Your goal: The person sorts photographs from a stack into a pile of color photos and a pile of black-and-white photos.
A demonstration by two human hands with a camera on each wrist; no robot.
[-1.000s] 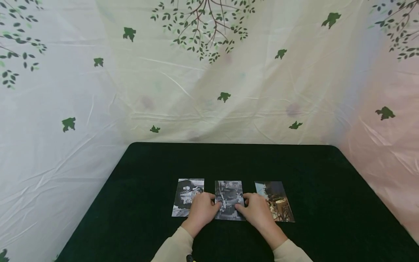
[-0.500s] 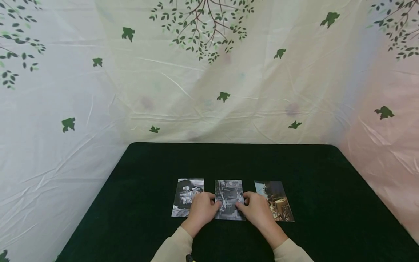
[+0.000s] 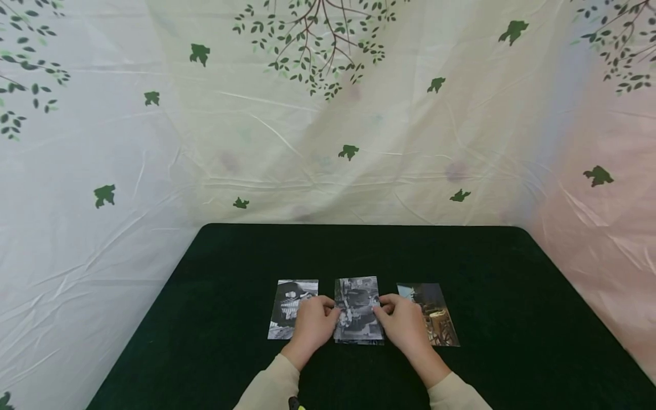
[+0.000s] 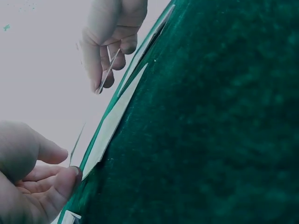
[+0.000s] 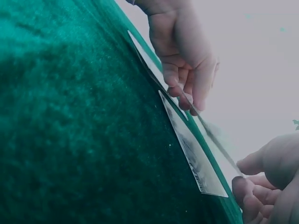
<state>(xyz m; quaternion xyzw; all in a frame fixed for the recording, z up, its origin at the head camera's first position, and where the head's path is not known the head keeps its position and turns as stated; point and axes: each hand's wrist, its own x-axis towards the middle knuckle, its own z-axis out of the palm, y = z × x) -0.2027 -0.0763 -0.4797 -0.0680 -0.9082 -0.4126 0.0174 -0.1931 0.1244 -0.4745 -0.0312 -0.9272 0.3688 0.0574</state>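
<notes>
Between my hands a black-and-white photo card (image 3: 357,302) is raised off the table. My left hand (image 3: 311,326) pinches its left edge between thumb and fingers, and my right hand (image 3: 405,324) pinches the right edge the same way. Seen nearly edge-on in the right wrist view, the held card (image 5: 215,137) slants above the cloth. Below it lies another card (image 3: 361,342), of which only a strip shows along the bottom in the head view. My left hand partly covers a black-and-white card (image 3: 286,307) on the left. A colour card (image 3: 441,322) lies partly behind my right hand.
The cards lie in a row on a table with a dark green cloth (image 3: 205,319). Behind and beside it hangs a pale fabric backdrop (image 3: 287,154) with printed leaves and branches.
The middle card has come up off the table and slightly away from me, held by both hands. Another card now shows beneath it. The side cards have stayed in place.
</notes>
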